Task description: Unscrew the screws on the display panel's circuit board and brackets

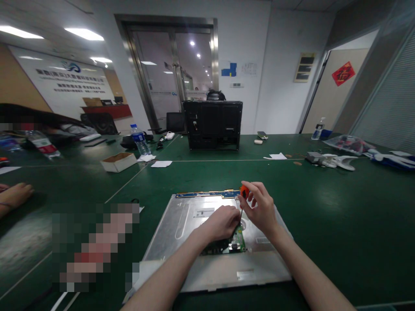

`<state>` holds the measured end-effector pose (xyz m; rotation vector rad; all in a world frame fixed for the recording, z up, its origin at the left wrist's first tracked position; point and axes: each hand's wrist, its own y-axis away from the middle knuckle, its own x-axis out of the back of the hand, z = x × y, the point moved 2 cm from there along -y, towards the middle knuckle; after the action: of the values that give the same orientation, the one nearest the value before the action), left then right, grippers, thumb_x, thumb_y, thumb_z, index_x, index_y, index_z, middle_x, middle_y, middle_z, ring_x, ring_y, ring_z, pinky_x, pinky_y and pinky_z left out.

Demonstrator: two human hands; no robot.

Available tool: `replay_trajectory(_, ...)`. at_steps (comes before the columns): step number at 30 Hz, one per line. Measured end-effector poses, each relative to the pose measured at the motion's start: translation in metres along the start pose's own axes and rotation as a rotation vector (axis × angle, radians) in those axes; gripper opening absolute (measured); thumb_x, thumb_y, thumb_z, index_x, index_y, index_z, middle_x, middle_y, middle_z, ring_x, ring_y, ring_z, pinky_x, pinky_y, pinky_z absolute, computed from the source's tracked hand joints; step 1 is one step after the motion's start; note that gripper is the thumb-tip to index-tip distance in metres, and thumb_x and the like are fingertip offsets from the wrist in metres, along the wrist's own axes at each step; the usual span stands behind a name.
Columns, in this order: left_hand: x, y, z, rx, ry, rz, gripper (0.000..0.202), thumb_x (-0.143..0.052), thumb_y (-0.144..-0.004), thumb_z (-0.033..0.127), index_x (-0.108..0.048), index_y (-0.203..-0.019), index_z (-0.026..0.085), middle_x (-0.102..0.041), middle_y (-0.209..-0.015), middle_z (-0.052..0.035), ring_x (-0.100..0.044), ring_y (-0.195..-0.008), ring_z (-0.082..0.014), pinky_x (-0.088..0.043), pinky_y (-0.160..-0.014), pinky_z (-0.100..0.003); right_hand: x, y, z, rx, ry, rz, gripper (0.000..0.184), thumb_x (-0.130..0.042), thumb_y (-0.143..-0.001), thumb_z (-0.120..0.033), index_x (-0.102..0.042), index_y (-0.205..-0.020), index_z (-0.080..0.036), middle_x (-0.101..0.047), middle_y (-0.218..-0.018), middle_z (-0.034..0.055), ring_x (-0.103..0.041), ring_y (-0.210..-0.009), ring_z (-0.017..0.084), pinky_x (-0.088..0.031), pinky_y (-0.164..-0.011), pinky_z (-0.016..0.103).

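A flat metal display panel (162, 242) lies back side up on the green table in front of me. Along its far edge runs a blue circuit strip (207, 195), and nearer its middle sits a green circuit board (240, 242) with a port on it. My right hand (262, 207) grips the orange handle of a screwdriver (244, 191), its thin shaft pointing down. Beside the lower shaft, my left hand (223, 221) is closed over the board, fingers bent together. Whatever those fingers pinch is hidden, as is the screwdriver's tip.
A black monitor housing (214, 125) stands at the back of the table. Left of it are an open cardboard box (119, 163) and a water bottle (140, 140). White plastic parts (340, 161) lie far right. Another person's hand (17, 195) rests at the left edge.
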<state>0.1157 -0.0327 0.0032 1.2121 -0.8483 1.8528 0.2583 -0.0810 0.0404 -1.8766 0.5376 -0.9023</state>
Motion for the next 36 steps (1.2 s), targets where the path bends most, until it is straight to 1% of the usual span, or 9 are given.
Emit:
replay_trajectory(4,0.0000,0.0001,0.0004,0.002,-0.005,-0.005,0.015,-0.052,-0.085,0.009,-0.065,-0.085,0.015,-0.073,-0.090,-0.0094,-0.066,-0.081,-0.0230,-0.045,-0.070,-0.029,0.0015,-0.0012,-0.0021,-0.004,-0.028,0.000,0.030,-0.050,-0.093,-0.018,-0.052,-0.122,-0.020,-0.062,-0.092,0.0042,-0.056,-0.058,0.010,-0.048,-0.046,0.020)
replay_trajectory(6,0.0002,0.0003,0.0004,0.006,0.001,-0.003,0.014,-0.052,-0.085,0.009,-0.065,-0.085,0.015,-0.073,-0.089,-0.0091,-0.066,-0.080,-0.0229,-0.045,-0.069,-0.028,0.0015,-0.0012,-0.0024,-0.007,-0.027,0.003,0.030,-0.051,-0.092,-0.018,-0.051,-0.122,-0.020,-0.062,-0.088,0.0024,-0.056,-0.056,0.010,-0.048,-0.047,0.020)
replay_trajectory(9,0.0011,0.0006,0.0010,0.004,0.008,0.005,0.014,-0.053,-0.085,0.009,-0.065,-0.087,0.015,-0.073,-0.090,-0.0089,-0.066,-0.080,-0.0223,-0.044,-0.069,-0.028,0.0004,-0.0003,-0.0016,-0.007,-0.024,0.011,0.027,-0.054,-0.093,-0.022,-0.052,-0.119,-0.021,-0.062,-0.083,0.0006,-0.054,-0.054,0.010,-0.048,-0.047,0.020)
replay_trajectory(16,0.0037,0.0007,0.0035,0.027,-0.050,0.006,0.014,-0.052,-0.084,0.011,-0.064,-0.080,0.016,-0.069,-0.079,-0.0061,-0.061,-0.071,-0.0199,-0.040,-0.063,-0.027,-0.0004,0.0011,0.0019,-0.033,-0.006,0.031,0.023,-0.058,-0.094,-0.027,-0.059,-0.117,-0.022,-0.057,-0.098,0.0049,-0.054,-0.057,0.008,-0.049,-0.048,0.020)
replay_trajectory(20,0.0036,0.0007,0.0033,0.027,-0.034,-0.001,0.014,-0.052,-0.085,0.011,-0.065,-0.081,0.016,-0.069,-0.081,-0.0072,-0.061,-0.073,-0.0202,-0.041,-0.066,-0.027,0.0005,0.0001,0.0004,-0.039,0.000,0.025,0.026,-0.057,-0.094,-0.025,-0.060,-0.120,-0.022,-0.057,-0.097,0.0049,-0.054,-0.056,0.008,-0.049,-0.048,0.020)
replay_trajectory(25,0.0023,0.0004,0.0017,0.015,-0.023,-0.004,0.014,-0.052,-0.085,0.010,-0.064,-0.083,0.016,-0.071,-0.086,-0.0078,-0.063,-0.077,-0.0213,-0.043,-0.067,-0.027,0.0011,-0.0005,-0.0013,-0.044,-0.023,0.004,0.031,-0.050,-0.092,-0.018,-0.056,-0.123,-0.020,-0.061,-0.094,0.0056,-0.055,-0.058,0.011,-0.049,-0.048,0.022)
replay_trajectory(28,0.0014,0.0001,0.0007,0.002,-0.030,-0.001,0.014,-0.053,-0.085,0.009,-0.064,-0.084,0.016,-0.071,-0.085,-0.0077,-0.063,-0.077,-0.0217,-0.043,-0.067,-0.028,0.0013,-0.0001,-0.0008,-0.057,-0.028,-0.004,0.032,-0.047,-0.090,-0.017,-0.054,-0.121,-0.019,-0.062,-0.090,0.0045,-0.056,-0.059,0.012,-0.050,-0.050,0.023)
replay_trajectory(31,0.0009,-0.0001,0.0005,-0.007,-0.021,0.000,0.014,-0.052,-0.085,0.009,-0.065,-0.085,0.015,-0.072,-0.087,-0.0086,-0.064,-0.078,-0.0220,-0.043,-0.068,-0.028,0.0015,-0.0003,-0.0006,-0.047,-0.039,-0.001,0.027,-0.050,-0.091,-0.019,-0.054,-0.118,-0.020,-0.061,-0.089,0.0039,-0.056,-0.059,0.012,-0.049,-0.049,0.022)
replay_trajectory(36,0.0020,0.0000,0.0019,0.019,-0.015,-0.002,0.015,-0.052,-0.083,0.009,-0.065,-0.085,0.015,-0.072,-0.086,-0.0085,-0.063,-0.076,-0.0215,-0.042,-0.067,-0.028,0.0021,-0.0010,-0.0008,-0.010,-0.022,0.033,0.021,-0.060,-0.093,-0.027,-0.059,-0.113,-0.021,-0.058,-0.096,0.0054,-0.055,-0.058,0.009,-0.048,-0.048,0.020)
